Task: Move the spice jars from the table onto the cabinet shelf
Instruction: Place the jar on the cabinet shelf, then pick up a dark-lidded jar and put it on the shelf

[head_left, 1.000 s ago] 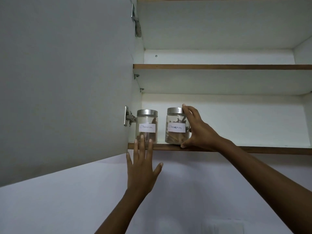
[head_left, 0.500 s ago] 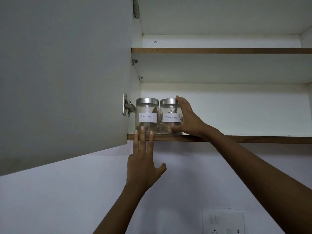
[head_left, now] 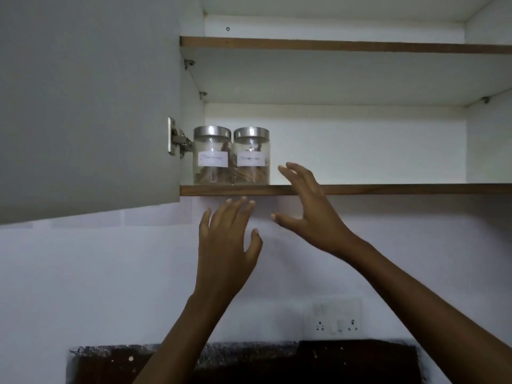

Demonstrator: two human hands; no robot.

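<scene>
Above a pale wall, I saw both spice jars (head_left: 231,156) upright, probably touching, at the cabinet shelf (head_left: 360,189)'s left end; my right hand (head_left: 309,210), nearer, and left hand (head_left: 225,242) hung spread, holding nothing

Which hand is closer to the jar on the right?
The right hand. Its fingertips sit just beside the right jar, open and not touching. The left hand is lower, under the shelf edge, spread open below both jars.
</scene>
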